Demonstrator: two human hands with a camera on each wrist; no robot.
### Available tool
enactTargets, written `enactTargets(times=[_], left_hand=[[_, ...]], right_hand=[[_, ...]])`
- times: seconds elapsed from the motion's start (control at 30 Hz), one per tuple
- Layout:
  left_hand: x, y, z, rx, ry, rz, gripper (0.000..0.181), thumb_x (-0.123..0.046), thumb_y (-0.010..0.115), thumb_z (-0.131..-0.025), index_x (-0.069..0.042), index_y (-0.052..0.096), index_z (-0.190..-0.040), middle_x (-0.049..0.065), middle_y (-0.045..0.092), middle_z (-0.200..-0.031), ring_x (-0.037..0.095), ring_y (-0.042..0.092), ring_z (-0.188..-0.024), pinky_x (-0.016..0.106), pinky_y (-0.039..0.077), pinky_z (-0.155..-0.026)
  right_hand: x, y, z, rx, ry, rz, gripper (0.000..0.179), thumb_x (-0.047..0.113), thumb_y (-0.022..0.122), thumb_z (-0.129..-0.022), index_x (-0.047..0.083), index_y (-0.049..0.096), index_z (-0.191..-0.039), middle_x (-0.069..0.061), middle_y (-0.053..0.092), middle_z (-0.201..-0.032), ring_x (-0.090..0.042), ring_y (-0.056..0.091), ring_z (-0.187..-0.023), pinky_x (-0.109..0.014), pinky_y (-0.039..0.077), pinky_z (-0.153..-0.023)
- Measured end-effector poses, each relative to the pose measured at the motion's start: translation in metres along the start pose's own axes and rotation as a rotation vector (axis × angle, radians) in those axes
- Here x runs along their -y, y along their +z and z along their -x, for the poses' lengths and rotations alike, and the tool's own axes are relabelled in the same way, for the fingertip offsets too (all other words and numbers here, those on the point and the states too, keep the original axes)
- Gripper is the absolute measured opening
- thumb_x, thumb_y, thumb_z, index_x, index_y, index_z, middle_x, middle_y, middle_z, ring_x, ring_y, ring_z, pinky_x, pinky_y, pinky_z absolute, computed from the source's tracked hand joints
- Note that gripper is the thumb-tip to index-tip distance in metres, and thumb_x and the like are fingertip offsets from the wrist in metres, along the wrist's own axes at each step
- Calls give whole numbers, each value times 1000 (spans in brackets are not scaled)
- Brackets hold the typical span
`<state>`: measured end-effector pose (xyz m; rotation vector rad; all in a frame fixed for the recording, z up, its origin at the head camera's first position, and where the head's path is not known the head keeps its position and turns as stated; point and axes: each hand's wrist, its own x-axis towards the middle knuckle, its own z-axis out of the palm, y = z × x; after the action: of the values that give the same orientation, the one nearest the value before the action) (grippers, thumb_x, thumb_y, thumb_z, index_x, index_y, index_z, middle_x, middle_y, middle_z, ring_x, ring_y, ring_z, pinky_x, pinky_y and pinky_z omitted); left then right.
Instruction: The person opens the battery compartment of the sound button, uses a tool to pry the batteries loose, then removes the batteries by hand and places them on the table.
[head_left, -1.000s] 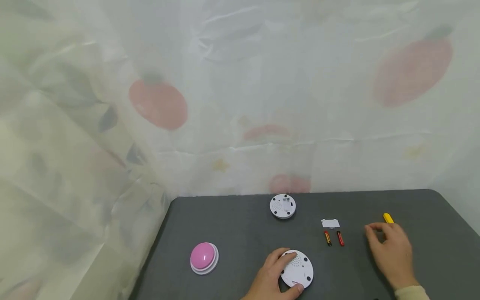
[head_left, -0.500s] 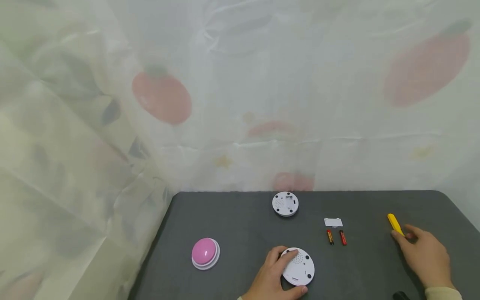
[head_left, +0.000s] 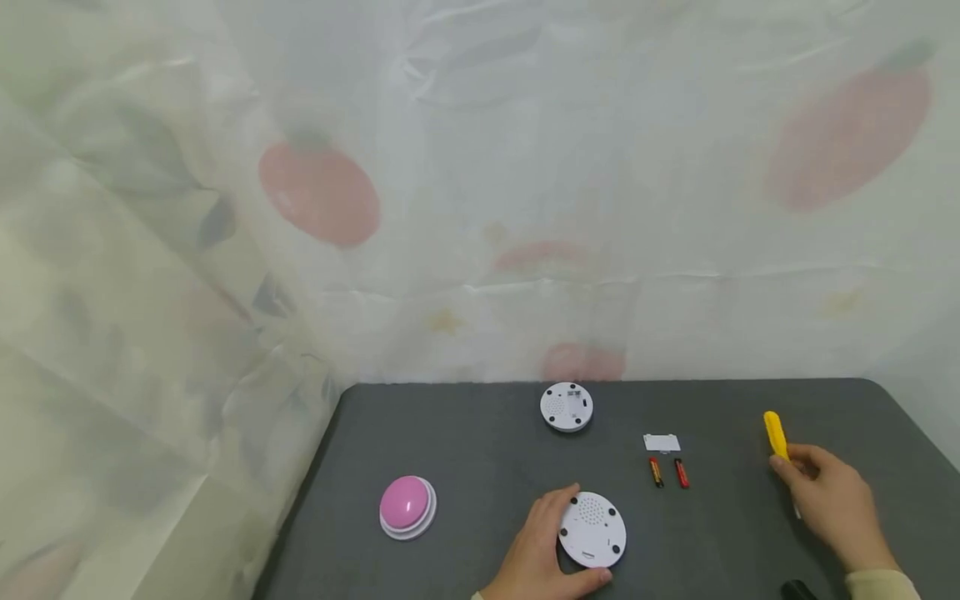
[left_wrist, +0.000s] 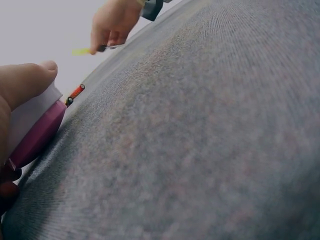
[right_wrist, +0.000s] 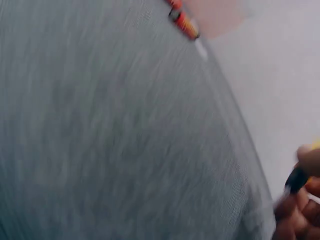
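In the head view, my left hand grips a round white push button by its edge, thumb at the near side and fingers at the far left. It lies underside up, showing a speaker grille and dark feet; its pink dome faces the table in the left wrist view. Off to the right, my right hand pinches a screwdriver with a yellow handle pointing away from me. The right wrist view shows the screwdriver's black collar and blurred shaft. My right fingers partly hide the handle.
A second button lies underside up at the back, its battery bay uncovered. A small white cover lies beside a yellow-black battery and a red battery. A third button stands pink dome up at left.
My right hand has moved right to the screwdriver, taken hold of it and raised it from the table. My left hand stays at the button, its index finger now off the face.
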<state>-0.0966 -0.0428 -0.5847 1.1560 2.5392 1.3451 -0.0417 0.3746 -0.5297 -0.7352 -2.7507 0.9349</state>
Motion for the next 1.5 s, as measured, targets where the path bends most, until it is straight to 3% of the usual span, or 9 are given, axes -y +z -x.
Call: enactTargets(times=[0.1, 0.17, 0.3, 0.47, 0.67, 0.87, 1.03, 1.27, 1.5], left_hand=[[0, -1, 1, -6, -15, 13, 101, -56, 90, -88, -14, 41, -166, 1, 51, -159, 12, 51, -140, 37, 51, -112], [1, -1, 1, -16, -12, 9, 102, -55, 91, -87, -13, 42, -165, 0, 51, -158, 12, 51, -139, 37, 50, -112], [1, 0, 2, -41, 0, -9, 103, -54, 93, -85, -11, 43, -164, 0, 52, -156, 13, 52, -139, 36, 50, -112], [1, 1, 1, -53, -24, 7, 103, -53, 95, -83, -11, 44, -163, -2, 53, -155, 13, 51, -139, 36, 49, -114], [1, 1, 1, -39, -45, 35, 102, -54, 94, -84, -13, 44, -163, -4, 51, -156, 13, 50, -141, 37, 47, -116], [1, 1, 1, -31, -33, 25, 100, -53, 93, -86, -12, 45, -163, -2, 52, -156, 15, 50, -141, 37, 48, -115], [2, 2, 1, -38, -20, 17, 99, -54, 93, -86, -12, 45, -162, -2, 52, -156, 14, 50, -141, 37, 48, -115], [4, 2, 2, -44, 7, 0, 100, -54, 92, -86, -12, 44, -163, -3, 51, -156, 14, 50, -141, 37, 48, -115], [6, 2, 1, -80, 81, -48, 98, -51, 95, -84, -11, 48, -160, -1, 52, -151, 15, 51, -138, 36, 50, -112]], right_hand=[[11, 3, 3, -4, 18, -199, 61, 38, 59, -114, -18, 53, -137, -27, 73, -109, -23, 70, -81, -34, 58, -61], [19, 5, 7, -3, 18, -323, 61, 40, 61, -113, -15, 52, -139, -12, 77, -104, -16, 72, -78, -31, 61, -63], [37, 15, 19, -5, -81, -553, 44, 26, 68, -111, -5, 53, -137, 12, 76, -100, -15, 77, -79, -32, 64, -70], [59, 25, 30, 9, -266, -716, 23, 1, 69, -107, 3, 56, -127, 6, 76, -102, -20, 77, -79, -33, 64, -69], [68, 35, 37, 1, -331, -529, 27, 1, 68, -107, -3, 58, -132, -3, 73, -99, -17, 71, -74, -28, 61, -66], [53, 33, 29, 46, -225, -299, 48, 21, 69, -110, -4, 56, -148, -21, 69, -114, -11, 70, -82, -29, 58, -63], [30, 22, 13, 88, -120, -42, 54, 32, 67, -110, -15, 56, -135, -15, 67, -97, -17, 59, -74, -31, 47, -57], [9, 11, 1, 185, -34, 61, 78, 36, 69, -108, -25, 41, -148, -32, 70, -108, -25, 65, -74, -40, 50, -58], [12, 12, 0, 183, -20, 98, 71, 36, 74, -104, -20, 53, -143, -25, 71, -104, -23, 56, -68, -39, 45, -56]])
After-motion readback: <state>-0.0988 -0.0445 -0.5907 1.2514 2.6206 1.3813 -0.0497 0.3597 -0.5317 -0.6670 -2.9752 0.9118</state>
